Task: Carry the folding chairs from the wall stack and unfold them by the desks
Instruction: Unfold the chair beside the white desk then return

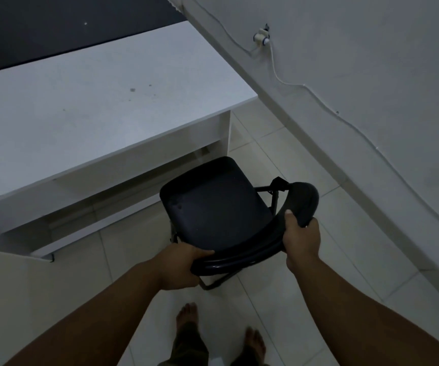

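Observation:
A dark folding chair (pixel 218 207) stands unfolded on the tiled floor, its seat facing the white desk (pixel 94 107) and its front edge partly under the desk's corner. My left hand (pixel 184 265) grips the left end of the curved backrest. My right hand (pixel 301 237) is closed on the right end of the backrest, thumb on top. The chair's metal legs show below the backrest and behind the seat; most of the frame is hidden by the seat.
A white wall (pixel 371 88) runs along the right with a thin cable and a small white fitting (pixel 261 37) on it. My bare feet (pixel 186 317) stand on the tiles just behind the chair. A dark panel (pixel 54 27) lies beyond the desk.

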